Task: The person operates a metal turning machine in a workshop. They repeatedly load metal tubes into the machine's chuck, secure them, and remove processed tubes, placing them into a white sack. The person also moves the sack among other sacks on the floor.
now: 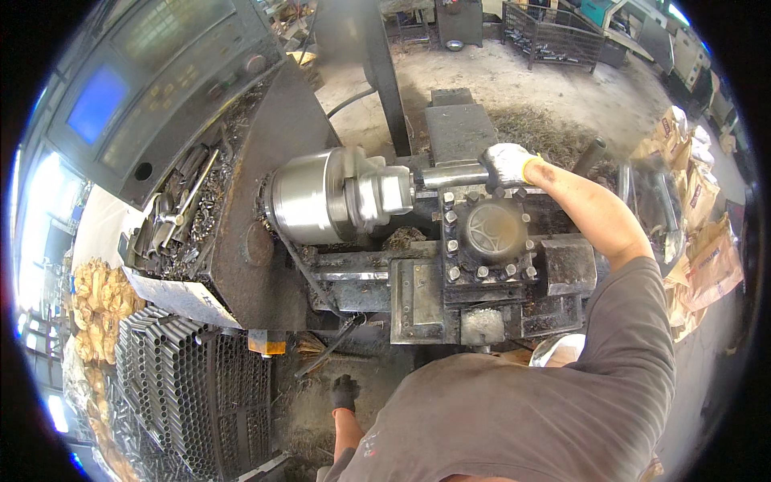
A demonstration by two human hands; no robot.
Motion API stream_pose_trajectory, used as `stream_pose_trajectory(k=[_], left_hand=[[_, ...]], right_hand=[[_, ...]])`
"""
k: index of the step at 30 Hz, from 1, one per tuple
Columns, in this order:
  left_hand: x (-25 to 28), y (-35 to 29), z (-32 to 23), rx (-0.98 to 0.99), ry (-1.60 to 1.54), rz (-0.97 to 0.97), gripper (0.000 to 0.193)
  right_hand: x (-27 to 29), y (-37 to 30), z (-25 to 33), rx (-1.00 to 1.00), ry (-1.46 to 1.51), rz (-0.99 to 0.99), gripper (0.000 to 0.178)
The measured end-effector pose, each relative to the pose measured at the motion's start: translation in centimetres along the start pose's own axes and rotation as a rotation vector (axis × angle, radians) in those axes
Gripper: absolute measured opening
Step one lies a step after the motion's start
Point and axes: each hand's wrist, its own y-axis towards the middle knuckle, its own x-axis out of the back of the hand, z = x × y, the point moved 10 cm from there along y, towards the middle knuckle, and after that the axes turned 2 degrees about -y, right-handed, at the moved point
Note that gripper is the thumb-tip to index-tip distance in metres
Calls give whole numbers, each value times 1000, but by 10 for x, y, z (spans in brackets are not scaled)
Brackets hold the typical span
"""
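Note:
My right hand [507,165], in a white glove with a yellow cuff, is closed round the near-right end of a metal tube [456,175]. The tube lies level, its left end meeting the jaws of a shiny lathe chuck [321,195]. Just below that hand sits the square tool post [490,230], ringed with bolts. My left hand [345,394], in a dark glove, hangs low beside the machine, away from the chuck; its fingers are too dark to make out.
A tray of metal shavings and tools [189,201] runs along the machine's left, under a control panel with a blue screen [98,104]. Stacked steel tubes [173,377] stand lower left. Paper sacks [703,241] are piled at right. Behind is a wire crate [554,36].

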Motion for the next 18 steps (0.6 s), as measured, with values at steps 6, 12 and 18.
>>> stream_pose_trajectory(k=[6, 12, 18], left_hand=[[112, -11, -53, -84, 336, -308, 33], [191, -15, -36, 89, -1003, -862, 40], [212, -4, -82, 199, -1305, -726, 52]], right_hand=[[-16, 10, 10, 93, 13, 47, 47], [-13, 6, 23, 112, 183, 124, 36], [-39, 26, 36, 427, 602, 149, 22]])
